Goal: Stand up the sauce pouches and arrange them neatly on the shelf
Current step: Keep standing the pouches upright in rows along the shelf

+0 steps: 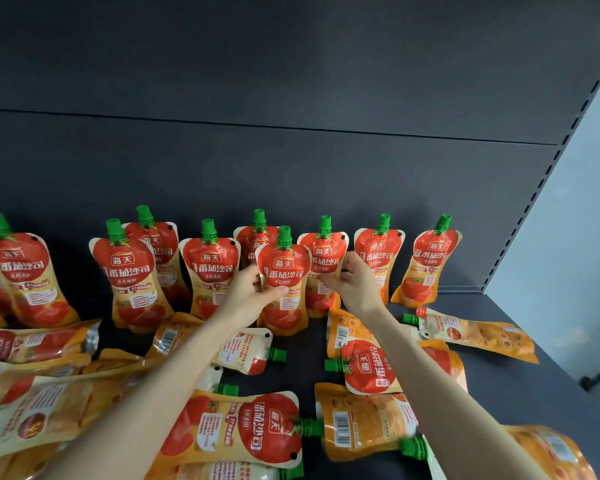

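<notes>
Sauce pouch (284,271) upright on shelf (520,386), left hand (253,289) gripping its waist, right hand (355,284) apparently pinching neighbouring pouch (323,252); next, seat base flat, squared, then release.

Forearms reach forward; left hand (252,289) and right hand (355,284) curl, gripping.

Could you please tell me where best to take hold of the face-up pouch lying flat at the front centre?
Probably the red shoulder just behind its green cap, pinched from above on the right: the face-up pouch lies flat, cap pointing right, base partly hidden behind the left forearm.
</notes>
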`<control>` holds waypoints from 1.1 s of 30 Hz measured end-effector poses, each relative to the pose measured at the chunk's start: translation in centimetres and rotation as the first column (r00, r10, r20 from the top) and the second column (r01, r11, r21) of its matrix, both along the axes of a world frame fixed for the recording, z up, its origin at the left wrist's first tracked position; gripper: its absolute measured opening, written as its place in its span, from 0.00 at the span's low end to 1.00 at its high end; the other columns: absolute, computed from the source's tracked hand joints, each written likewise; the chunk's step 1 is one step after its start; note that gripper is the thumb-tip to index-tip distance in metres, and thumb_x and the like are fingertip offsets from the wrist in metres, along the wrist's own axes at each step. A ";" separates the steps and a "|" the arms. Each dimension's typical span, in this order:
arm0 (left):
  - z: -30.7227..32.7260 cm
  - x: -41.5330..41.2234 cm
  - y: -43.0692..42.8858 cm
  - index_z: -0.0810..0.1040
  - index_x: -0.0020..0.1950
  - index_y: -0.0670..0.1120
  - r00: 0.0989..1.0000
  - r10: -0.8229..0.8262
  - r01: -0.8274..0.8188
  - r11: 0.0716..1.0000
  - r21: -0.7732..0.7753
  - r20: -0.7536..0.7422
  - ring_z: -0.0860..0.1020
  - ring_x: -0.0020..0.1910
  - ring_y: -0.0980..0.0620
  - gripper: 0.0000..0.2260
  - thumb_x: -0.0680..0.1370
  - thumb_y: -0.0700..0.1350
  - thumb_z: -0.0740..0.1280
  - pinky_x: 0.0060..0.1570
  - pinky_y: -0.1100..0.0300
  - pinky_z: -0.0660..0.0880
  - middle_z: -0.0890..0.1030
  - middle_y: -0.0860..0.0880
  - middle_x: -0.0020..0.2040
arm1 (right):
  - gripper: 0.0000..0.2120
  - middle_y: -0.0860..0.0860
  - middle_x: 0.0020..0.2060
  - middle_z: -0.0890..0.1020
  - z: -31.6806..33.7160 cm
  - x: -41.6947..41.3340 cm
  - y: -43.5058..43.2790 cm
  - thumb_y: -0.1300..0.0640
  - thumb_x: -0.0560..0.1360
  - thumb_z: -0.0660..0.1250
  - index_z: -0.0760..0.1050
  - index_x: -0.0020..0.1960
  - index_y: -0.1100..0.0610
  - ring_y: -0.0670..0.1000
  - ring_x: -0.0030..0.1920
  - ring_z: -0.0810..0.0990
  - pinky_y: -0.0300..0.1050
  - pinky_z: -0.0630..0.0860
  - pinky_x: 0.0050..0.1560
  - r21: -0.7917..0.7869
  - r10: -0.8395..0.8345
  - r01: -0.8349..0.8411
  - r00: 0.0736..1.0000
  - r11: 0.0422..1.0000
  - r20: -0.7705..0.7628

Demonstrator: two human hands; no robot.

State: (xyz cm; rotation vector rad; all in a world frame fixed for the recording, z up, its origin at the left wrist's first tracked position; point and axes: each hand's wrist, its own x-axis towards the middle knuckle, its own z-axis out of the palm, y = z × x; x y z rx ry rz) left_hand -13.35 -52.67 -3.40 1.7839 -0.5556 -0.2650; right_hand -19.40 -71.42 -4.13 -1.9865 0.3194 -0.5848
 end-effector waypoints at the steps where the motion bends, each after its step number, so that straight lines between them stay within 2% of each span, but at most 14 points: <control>1: -0.1 -0.1 0.0 0.73 0.60 0.48 1.000 0.005 -0.005 1.000 -0.008 0.006 0.77 0.58 0.51 0.18 0.73 0.41 0.71 0.53 0.59 0.76 0.79 0.50 0.55 | 0.14 0.53 0.53 0.81 0.0 0.0 0.0 0.61 0.73 0.71 0.71 0.55 0.59 0.53 0.54 0.79 0.45 0.78 0.54 -0.010 -0.005 0.005 1.000 1.000 0.000; 3: -0.4 -0.3 -0.1 0.72 0.62 0.47 0.999 0.031 -0.031 0.999 -0.009 0.024 0.77 0.58 0.50 0.19 0.72 0.41 0.71 0.53 0.58 0.76 0.79 0.49 0.56 | 0.15 0.53 0.53 0.81 0.0 0.0 0.0 0.60 0.72 0.72 0.70 0.55 0.58 0.53 0.54 0.79 0.45 0.77 0.54 -0.022 -0.019 0.019 1.000 1.000 0.000; 6: -0.5 -0.6 -0.2 0.69 0.64 0.46 0.993 0.091 -0.093 0.995 0.019 0.078 0.77 0.59 0.50 0.23 0.72 0.43 0.73 0.57 0.52 0.76 0.78 0.47 0.59 | 0.18 0.53 0.54 0.80 0.2 -0.2 0.1 0.58 0.72 0.72 0.69 0.57 0.57 0.53 0.54 0.80 0.48 0.78 0.55 -0.028 -0.029 0.029 0.999 0.999 -0.013; 10: -0.3 -1.4 -0.4 0.67 0.66 0.45 0.981 0.143 -0.155 0.984 0.090 0.133 0.75 0.61 0.49 0.27 0.71 0.47 0.73 0.59 0.48 0.75 0.76 0.47 0.62 | 0.22 0.53 0.57 0.80 0.7 -1.4 0.4 0.57 0.73 0.71 0.68 0.63 0.59 0.52 0.56 0.80 0.43 0.78 0.54 -0.031 -0.023 0.022 1.000 0.999 -0.020; 13: -0.1 -2.8 -0.1 0.66 0.65 0.43 0.972 0.166 -0.185 0.977 0.108 0.166 0.75 0.59 0.52 0.26 0.72 0.47 0.72 0.54 0.59 0.75 0.75 0.47 0.61 | 0.21 0.52 0.60 0.78 1.2 -3.3 0.5 0.56 0.75 0.69 0.68 0.65 0.59 0.50 0.60 0.77 0.38 0.74 0.55 -0.083 -0.047 0.045 0.998 0.996 -0.029; 15: 0.1 -4.3 0.5 0.65 0.67 0.42 0.959 0.182 -0.210 0.971 0.118 0.216 0.71 0.58 0.56 0.26 0.73 0.46 0.71 0.50 0.69 0.69 0.73 0.47 0.63 | 0.19 0.52 0.59 0.79 1.3 -4.8 0.2 0.56 0.76 0.67 0.71 0.65 0.59 0.49 0.58 0.77 0.32 0.72 0.51 -0.151 -0.058 0.051 0.997 0.987 -0.045; 18: 0.2 -6.7 1.4 0.63 0.70 0.42 0.913 0.255 -0.322 0.930 0.177 0.318 0.71 0.64 0.51 0.28 0.74 0.49 0.69 0.55 0.65 0.65 0.70 0.46 0.67 | 0.12 0.51 0.54 0.81 1.3 -7.2 -1.0 0.58 0.77 0.65 0.75 0.59 0.58 0.48 0.54 0.79 0.28 0.71 0.45 -0.186 -0.049 0.036 0.997 0.982 -0.065; 20: 0.3 -8.2 1.4 0.67 0.68 0.44 0.896 0.267 -0.353 0.914 0.201 0.356 0.73 0.58 0.52 0.24 0.75 0.50 0.68 0.51 0.67 0.67 0.72 0.46 0.65 | 0.08 0.49 0.50 0.82 1.4 -8.7 -2.1 0.60 0.77 0.65 0.77 0.55 0.58 0.48 0.52 0.80 0.28 0.72 0.44 -0.207 -0.050 0.036 0.997 0.978 -0.063; 22: 0.4 -9.5 0.4 0.72 0.63 0.45 0.899 0.220 -0.319 0.921 0.222 0.378 0.74 0.53 0.55 0.19 0.75 0.50 0.68 0.47 0.66 0.69 0.75 0.48 0.61 | 0.07 0.49 0.48 0.81 1.5 -10.1 -3.3 0.61 0.77 0.64 0.77 0.54 0.59 0.47 0.49 0.79 0.25 0.71 0.41 -0.217 -0.066 0.050 0.996 0.975 -0.065; 24: 0.3 -10.6 -1.4 0.75 0.58 0.46 0.912 0.147 -0.252 0.937 0.242 0.382 0.76 0.53 0.54 0.14 0.75 0.50 0.68 0.49 0.62 0.72 0.77 0.50 0.56 | 0.07 0.50 0.47 0.81 1.5 -11.6 -4.8 0.61 0.77 0.64 0.78 0.53 0.60 0.47 0.48 0.79 0.24 0.70 0.40 -0.213 -0.085 0.070 0.994 0.975 -0.063; 26: 0.1 -11.5 -3.8 0.77 0.54 0.48 0.922 0.072 -0.184 0.946 0.267 0.381 0.76 0.53 0.55 0.10 0.75 0.49 0.67 0.50 0.61 0.73 0.79 0.52 0.53 | 0.06 0.50 0.46 0.82 1.3 -12.8 -6.7 0.61 0.77 0.65 0.78 0.51 0.59 0.49 0.49 0.79 0.33 0.71 0.44 -0.215 -0.104 0.087 0.992 0.973 -0.068; 28: -0.4 -12.3 -6.6 0.77 0.53 0.48 0.922 -0.001 -0.118 0.952 0.283 0.388 0.76 0.52 0.55 0.08 0.76 0.49 0.67 0.50 0.62 0.73 0.79 0.52 0.52 | 0.05 0.51 0.45 0.82 1.0 -14.2 -8.8 0.60 0.77 0.64 0.79 0.50 0.58 0.49 0.48 0.79 0.37 0.70 0.45 -0.226 -0.111 0.087 0.989 0.970 -0.098; 31: -1.0 -13.0 -10.8 0.77 0.56 0.47 0.901 -0.132 -0.057 0.908 0.414 0.413 0.75 0.57 0.53 0.12 0.76 0.52 0.66 0.54 0.60 0.71 0.77 0.51 0.56 | 0.04 0.51 0.44 0.82 0.3 -15.9 -12.2 0.60 0.77 0.65 0.78 0.49 0.57 0.52 0.47 0.78 0.37 0.70 0.43 -0.265 -0.108 0.060 0.979 0.962 -0.172; 33: -1.0 -12.6 -13.0 0.73 0.63 0.47 0.884 -0.227 -0.055 0.817 0.573 0.409 0.72 0.62 0.51 0.20 0.77 0.57 0.62 0.58 0.57 0.69 0.74 0.51 0.64 | 0.06 0.53 0.48 0.82 -0.1 -16.6 -14.3 0.58 0.76 0.65 0.77 0.52 0.56 0.54 0.51 0.79 0.42 0.70 0.46 -0.303 -0.112 0.036 0.965 0.952 -0.235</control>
